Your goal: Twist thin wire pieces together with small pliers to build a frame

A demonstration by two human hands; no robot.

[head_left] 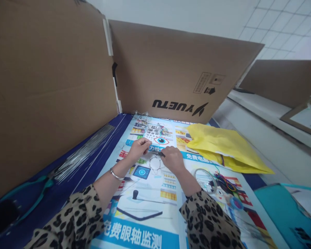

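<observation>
My left hand [139, 148] and my right hand [172, 159] meet over a printed eye-care poster [145, 204] on the table. Both hands are closed in a pinch on a short thin dark rod [157, 152] that runs between them. Just under the rod lies a small round wire shape [155, 164] on the poster; whether it joins the rod I cannot tell. A silver bangle [116, 174] sits on my left wrist, and both sleeves are leopard print.
A bundle of thin metal wires [85, 154] lies left on the blue cloth, with teal-handled pliers [38, 195] near it. Cardboard panels [171, 69] wall the back and left. A yellow bag [223, 147], a clear dish [206, 180] with coloured bands, and a teal tray [282, 211] are right.
</observation>
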